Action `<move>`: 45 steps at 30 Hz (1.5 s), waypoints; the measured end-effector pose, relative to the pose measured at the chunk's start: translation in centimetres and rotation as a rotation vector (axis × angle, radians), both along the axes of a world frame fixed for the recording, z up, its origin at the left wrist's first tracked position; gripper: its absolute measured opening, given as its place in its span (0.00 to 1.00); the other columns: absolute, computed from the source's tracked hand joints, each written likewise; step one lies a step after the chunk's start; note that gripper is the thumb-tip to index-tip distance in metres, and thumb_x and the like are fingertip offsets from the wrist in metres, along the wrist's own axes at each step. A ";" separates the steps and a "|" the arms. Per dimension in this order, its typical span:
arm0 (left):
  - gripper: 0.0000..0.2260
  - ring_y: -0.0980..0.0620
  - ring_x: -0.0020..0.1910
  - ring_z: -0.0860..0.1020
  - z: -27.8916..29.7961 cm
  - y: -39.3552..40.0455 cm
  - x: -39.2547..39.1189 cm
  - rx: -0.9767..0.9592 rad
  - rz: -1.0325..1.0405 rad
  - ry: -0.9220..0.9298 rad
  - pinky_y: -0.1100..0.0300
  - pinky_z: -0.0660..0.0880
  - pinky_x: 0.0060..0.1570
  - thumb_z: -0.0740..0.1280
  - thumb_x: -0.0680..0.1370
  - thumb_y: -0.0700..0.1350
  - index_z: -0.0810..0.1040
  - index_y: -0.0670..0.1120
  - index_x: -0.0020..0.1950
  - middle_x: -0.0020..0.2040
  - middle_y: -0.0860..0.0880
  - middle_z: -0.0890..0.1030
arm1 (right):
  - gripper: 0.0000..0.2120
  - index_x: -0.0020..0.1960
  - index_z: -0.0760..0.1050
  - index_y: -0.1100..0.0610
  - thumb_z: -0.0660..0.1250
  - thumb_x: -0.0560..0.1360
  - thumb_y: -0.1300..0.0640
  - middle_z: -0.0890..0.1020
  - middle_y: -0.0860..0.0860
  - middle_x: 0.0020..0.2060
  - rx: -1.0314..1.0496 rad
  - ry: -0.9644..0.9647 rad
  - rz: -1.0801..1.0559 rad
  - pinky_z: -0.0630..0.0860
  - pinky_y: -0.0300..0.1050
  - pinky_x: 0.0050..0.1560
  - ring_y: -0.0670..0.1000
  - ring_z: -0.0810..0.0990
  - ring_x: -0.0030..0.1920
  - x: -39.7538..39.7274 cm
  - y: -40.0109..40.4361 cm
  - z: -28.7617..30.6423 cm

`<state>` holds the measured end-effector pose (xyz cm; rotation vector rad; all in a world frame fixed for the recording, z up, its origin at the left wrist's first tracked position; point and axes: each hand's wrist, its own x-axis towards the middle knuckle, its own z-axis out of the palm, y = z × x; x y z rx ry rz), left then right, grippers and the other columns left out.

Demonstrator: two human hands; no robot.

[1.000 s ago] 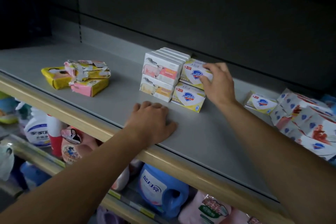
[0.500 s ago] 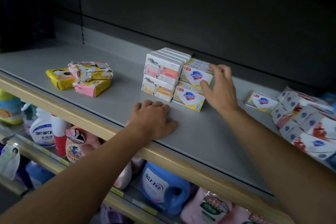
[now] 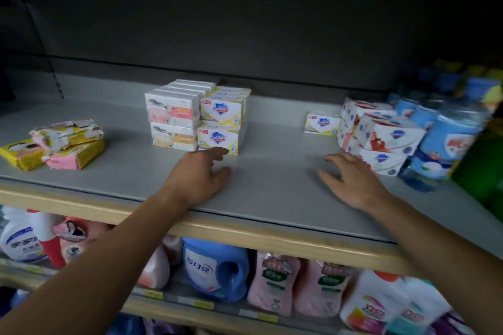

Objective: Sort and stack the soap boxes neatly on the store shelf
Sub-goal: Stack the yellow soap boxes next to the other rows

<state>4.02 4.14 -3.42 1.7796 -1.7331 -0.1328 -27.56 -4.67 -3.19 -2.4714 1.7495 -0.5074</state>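
My right hand (image 3: 353, 182) has left the yellow stack (image 3: 221, 119), now beyond my left hand (image 3: 200, 175); both lie relaxed, holding nothing. I judge the loose yellow box (image 3: 321, 123), beyond my right fingers, comes next.

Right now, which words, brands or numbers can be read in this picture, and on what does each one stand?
"蓝月亮": on the blue jug on the lower shelf, slightly blurred.
Yellow soap boxes: blue shield logo, but its words are too blurred to read.
White soap boxes: print is too small to read.
Other bottles and packs: unreadable.
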 end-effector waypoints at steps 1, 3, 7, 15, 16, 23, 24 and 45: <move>0.18 0.51 0.51 0.80 0.2 -0.5 -1.4 -0.031 -0.022 0.020 0.60 0.74 0.54 0.70 0.76 0.49 0.77 0.50 0.65 0.56 0.52 0.82 | 0.25 0.72 0.68 0.52 0.61 0.79 0.42 0.70 0.53 0.70 0.017 0.004 -0.017 0.63 0.47 0.70 0.55 0.67 0.70 -1.0 0.0 -0.2; 0.16 0.51 0.47 0.81 0.7 -1.9 -4.1 -0.082 -0.057 0.062 0.62 0.73 0.52 0.70 0.76 0.47 0.78 0.49 0.64 0.54 0.51 0.83 | 0.26 0.71 0.69 0.52 0.60 0.78 0.41 0.71 0.52 0.69 0.050 -0.006 -0.044 0.63 0.45 0.69 0.54 0.67 0.70 -2.6 0.1 -0.7; 0.17 0.52 0.44 0.81 1.6 -5.7 -8.6 -0.081 -0.100 0.064 0.64 0.71 0.53 0.69 0.76 0.47 0.78 0.50 0.65 0.54 0.52 0.83 | 0.24 0.69 0.71 0.51 0.60 0.78 0.40 0.72 0.50 0.67 0.028 -0.038 -0.036 0.64 0.46 0.69 0.53 0.66 0.69 -3.2 -0.2 -1.7; 0.21 0.46 0.58 0.79 2.1 -16.0 -15.1 -0.029 -0.145 0.029 0.57 0.71 0.63 0.68 0.77 0.50 0.74 0.48 0.69 0.61 0.48 0.80 | 0.23 0.66 0.73 0.51 0.58 0.77 0.39 0.74 0.50 0.63 -0.024 -0.039 -0.018 0.68 0.49 0.65 0.56 0.69 0.64 -3.2 -0.7 -2.3; 0.22 0.45 0.59 0.79 2.0 -17.4 -15.6 -0.034 -0.142 0.018 0.57 0.70 0.63 0.69 0.77 0.50 0.73 0.48 0.70 0.62 0.48 0.80 | 0.23 0.66 0.73 0.51 0.58 0.77 0.40 0.74 0.50 0.62 -0.029 -0.036 -0.017 0.68 0.49 0.64 0.56 0.69 0.64 -3.2 -0.7 -2.3; 0.30 0.43 0.73 0.66 1.4 -25.7 -17.0 0.002 -0.151 -0.108 0.59 0.60 0.69 0.69 0.77 0.48 0.64 0.42 0.76 0.74 0.40 0.67 | 0.24 0.67 0.71 0.51 0.57 0.76 0.40 0.72 0.50 0.63 -0.012 -0.024 -0.022 0.65 0.50 0.65 0.56 0.66 0.64 -3.1 -0.9 -2.0; 0.31 0.44 0.74 0.64 1.2 -26.5 -17.1 0.011 -0.161 -0.105 0.60 0.58 0.70 0.69 0.77 0.48 0.62 0.41 0.77 0.75 0.40 0.65 | 0.24 0.67 0.70 0.51 0.57 0.76 0.40 0.72 0.50 0.64 -0.009 -0.022 -0.024 0.65 0.50 0.65 0.56 0.66 0.65 -3.0 -0.9 -2.0; 0.12 0.40 0.50 0.80 2.6 -18.2 -13.3 -0.065 -0.148 0.235 0.55 0.77 0.48 0.72 0.75 0.46 0.78 0.45 0.57 0.52 0.44 0.82 | 0.21 0.63 0.73 0.50 0.59 0.75 0.42 0.73 0.49 0.62 -0.011 -0.031 -0.036 0.66 0.48 0.64 0.55 0.67 0.64 -3.0 -0.6 -1.9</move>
